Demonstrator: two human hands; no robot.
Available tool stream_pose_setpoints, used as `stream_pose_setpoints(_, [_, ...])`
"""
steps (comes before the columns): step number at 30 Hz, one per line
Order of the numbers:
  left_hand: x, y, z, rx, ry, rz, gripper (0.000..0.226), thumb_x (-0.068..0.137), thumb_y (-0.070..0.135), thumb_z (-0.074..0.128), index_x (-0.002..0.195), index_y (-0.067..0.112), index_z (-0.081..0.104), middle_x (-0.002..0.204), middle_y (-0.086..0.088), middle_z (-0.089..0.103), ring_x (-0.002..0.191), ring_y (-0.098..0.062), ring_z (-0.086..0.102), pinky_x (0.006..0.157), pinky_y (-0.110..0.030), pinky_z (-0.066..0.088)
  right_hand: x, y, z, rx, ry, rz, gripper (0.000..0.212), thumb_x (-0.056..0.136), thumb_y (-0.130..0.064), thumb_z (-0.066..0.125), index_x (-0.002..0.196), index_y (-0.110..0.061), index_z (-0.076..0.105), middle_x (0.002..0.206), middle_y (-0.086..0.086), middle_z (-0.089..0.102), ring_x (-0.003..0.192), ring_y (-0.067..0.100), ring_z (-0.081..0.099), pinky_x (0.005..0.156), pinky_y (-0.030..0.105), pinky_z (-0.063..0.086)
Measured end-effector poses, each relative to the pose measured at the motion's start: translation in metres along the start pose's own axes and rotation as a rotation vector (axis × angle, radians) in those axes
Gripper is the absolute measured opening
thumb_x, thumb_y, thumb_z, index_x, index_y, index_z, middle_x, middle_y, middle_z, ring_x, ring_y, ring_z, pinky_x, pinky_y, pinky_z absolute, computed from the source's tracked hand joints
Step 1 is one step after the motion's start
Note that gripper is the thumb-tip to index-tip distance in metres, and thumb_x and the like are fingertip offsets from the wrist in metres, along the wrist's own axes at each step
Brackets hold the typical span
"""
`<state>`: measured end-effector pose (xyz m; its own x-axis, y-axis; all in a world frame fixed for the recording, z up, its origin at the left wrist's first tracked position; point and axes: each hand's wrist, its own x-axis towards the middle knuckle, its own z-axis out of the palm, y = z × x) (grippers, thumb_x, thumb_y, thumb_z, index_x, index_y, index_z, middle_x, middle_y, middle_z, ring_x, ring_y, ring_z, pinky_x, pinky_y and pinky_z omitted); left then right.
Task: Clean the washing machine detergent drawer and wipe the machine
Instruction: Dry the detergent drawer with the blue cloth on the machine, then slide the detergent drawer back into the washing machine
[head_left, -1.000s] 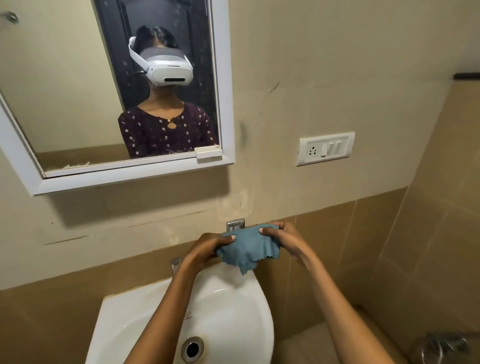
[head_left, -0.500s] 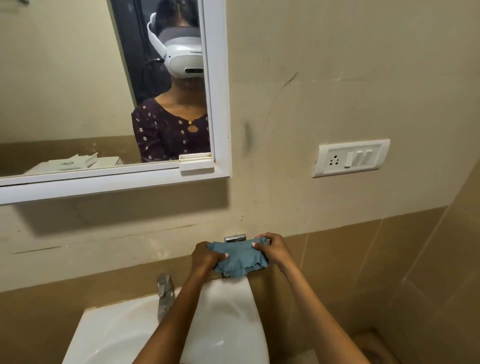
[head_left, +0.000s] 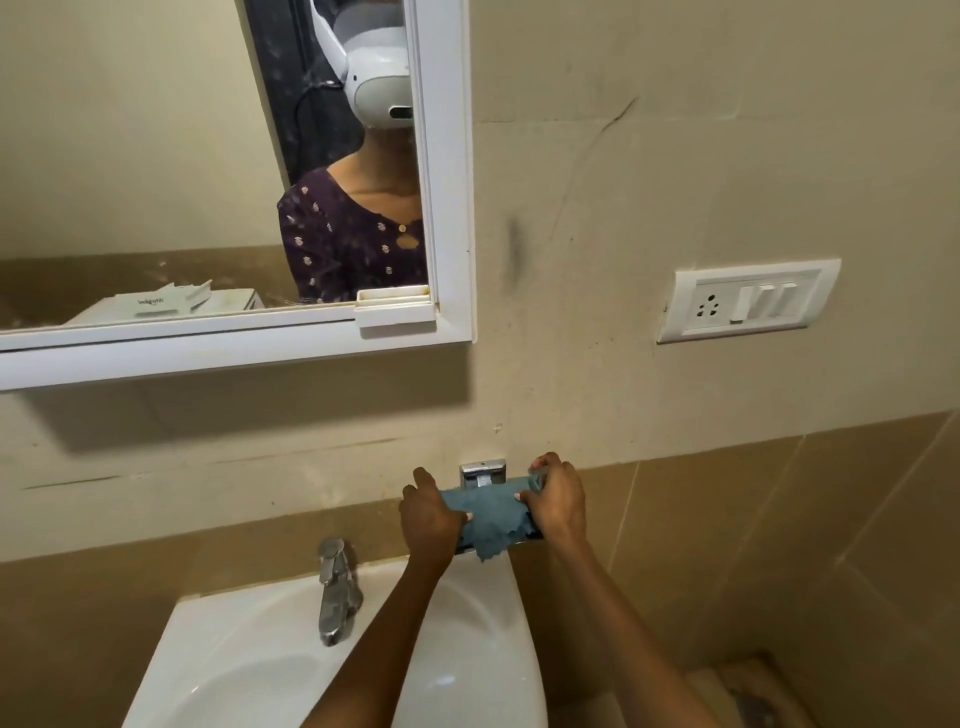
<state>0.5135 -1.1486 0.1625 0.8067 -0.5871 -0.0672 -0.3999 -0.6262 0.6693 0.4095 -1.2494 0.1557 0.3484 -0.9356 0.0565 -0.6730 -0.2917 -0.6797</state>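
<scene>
Low in the middle of the frame, a chrome wall holder (head_left: 483, 471) carries a blue cloth (head_left: 491, 515), draped over it with a ragged edge hanging below. Under it, at lower left, a white basin (head_left: 244, 644) bears a chrome tap (head_left: 336, 592) upright on its back rim. At upper left, the white mirror frame (head_left: 234, 354) holds a small white tray (head_left: 395, 305) at its lower right corner.

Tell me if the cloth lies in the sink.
No, the left hand and right hand grip the cloth at the chrome holder above the sink.
</scene>
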Motion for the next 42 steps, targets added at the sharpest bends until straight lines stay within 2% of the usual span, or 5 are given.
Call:
stream_pose_setpoints(8, [-0.014, -0.012, -0.042, -0.147, 0.222, 0.089, 0.021, 0.086, 0.025, 0.064, 0.101, 0.012, 0.058, 0.098, -0.006, 0.065, 0.092, -0.023, 0.06, 0.077, -0.03, 0.046, -0.046, -0.078, 0.003, 0.261, 0.114, -0.298, 0.019, 0.089, -0.004, 0.05, 0.096, -0.012, 0.066, 0.1, 0.008, 0.062, 0.093, 0.019, 0.056, 0.074, 0.019, 0.038])
stream_pose_setpoints(14, [-0.057, -0.1, -0.162, -0.329, 0.447, -0.078, 0.013, 0.084, 0.026, 0.065, 0.082, 0.013, 0.063, 0.073, -0.001, 0.063, 0.079, -0.023, 0.063, 0.064, -0.023, 0.038, -0.132, -0.18, 0.045, 0.505, -0.092, -0.508, 0.012, 0.086, -0.006, 0.058, 0.089, -0.012, 0.069, 0.091, 0.004, 0.065, 0.073, 0.008, 0.052, 0.063, 0.002, 0.034])
stream_pose_setpoints(18, [-0.12, -0.184, -0.255, -0.352, 0.628, -0.246, 0.018, 0.086, 0.023, 0.065, 0.089, 0.006, 0.067, 0.087, -0.012, 0.07, 0.087, -0.025, 0.064, 0.069, -0.025, 0.041, -0.227, -0.243, 0.088, 0.582, -0.307, -0.621, 0.013, 0.085, -0.006, 0.059, 0.087, -0.014, 0.068, 0.087, 0.004, 0.065, 0.066, 0.006, 0.052, 0.067, 0.017, 0.039])
stream_pose_setpoints(24, [-0.299, -0.328, -0.38, -0.41, 0.934, -0.56, 0.015, 0.085, 0.023, 0.063, 0.089, 0.011, 0.071, 0.097, -0.013, 0.071, 0.097, -0.03, 0.064, 0.084, -0.034, 0.05, -0.434, -0.333, 0.134, 0.668, -0.609, -0.829, 0.011, 0.084, -0.005, 0.061, 0.086, -0.012, 0.07, 0.084, 0.009, 0.066, 0.06, 0.007, 0.05, 0.061, 0.013, 0.037])
stream_pose_setpoints(42, [-0.876, -0.57, -0.506, -0.487, 1.586, -1.103, 0.02, 0.087, 0.024, 0.064, 0.09, 0.004, 0.062, 0.083, -0.012, 0.064, 0.054, -0.015, 0.051, 0.052, -0.021, 0.035, -0.994, -0.383, 0.193, 0.536, -1.282, -1.199, 0.018, 0.083, -0.001, 0.054, 0.087, -0.011, 0.068, 0.068, 0.005, 0.055, 0.061, 0.016, 0.048, 0.061, 0.023, 0.035])
